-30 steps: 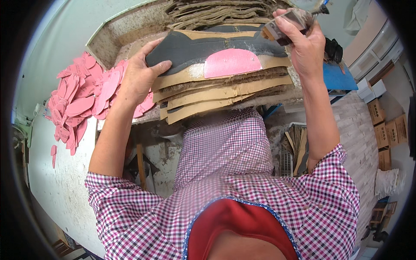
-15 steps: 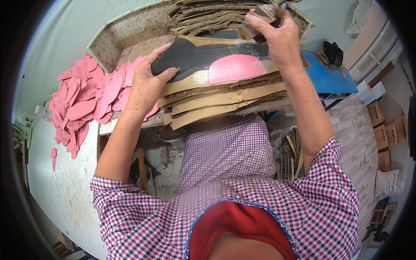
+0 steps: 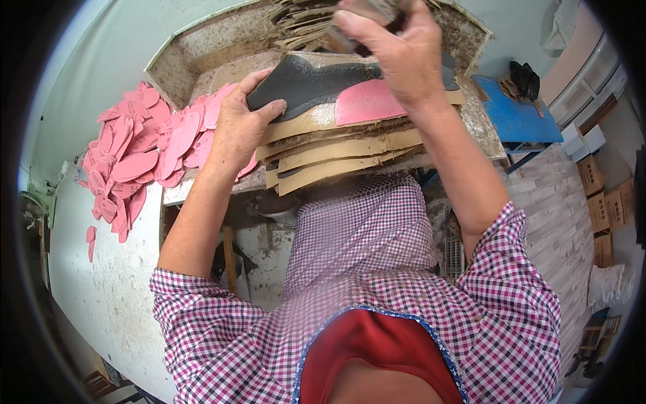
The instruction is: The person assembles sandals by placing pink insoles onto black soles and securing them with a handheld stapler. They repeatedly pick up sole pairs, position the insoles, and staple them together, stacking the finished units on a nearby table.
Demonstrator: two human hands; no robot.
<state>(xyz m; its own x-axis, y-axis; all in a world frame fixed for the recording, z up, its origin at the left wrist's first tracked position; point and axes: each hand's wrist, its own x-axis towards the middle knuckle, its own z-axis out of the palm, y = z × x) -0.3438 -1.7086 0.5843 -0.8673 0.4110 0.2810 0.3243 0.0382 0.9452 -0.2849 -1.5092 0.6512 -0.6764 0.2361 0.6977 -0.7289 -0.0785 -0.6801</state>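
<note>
My left hand (image 3: 243,122) grips the left end of a dark grey sheet piece (image 3: 303,84), its thumb lying on top. A pink rounded piece (image 3: 370,103) with a shiny wet-looking surface lies against the grey piece's lower edge, over a tan backing. Underneath is a thick stack of tan sheets (image 3: 350,163) with ragged, fuzzy edges. Above them my right hand (image 3: 412,64) is closed round a blocky metal-and-brown tool (image 3: 377,9), blurred and cut off by the top edge. My right hand and wrist hide the pink piece's right end.
Left of the stack, loose pink oval pieces (image 3: 138,165) lie heaped on a white table (image 3: 101,303). A spattered tray wall (image 3: 208,50) rises behind, with more crusted sheets (image 3: 306,27). At right stand a blue table (image 3: 515,121) with a black bundle (image 3: 523,81) and cardboard boxes (image 3: 609,209).
My right hand has moved left with the tool, now covering the pink piece's right end. My left hand keeps its hold on the grey piece. The whole view has shifted slightly.
</note>
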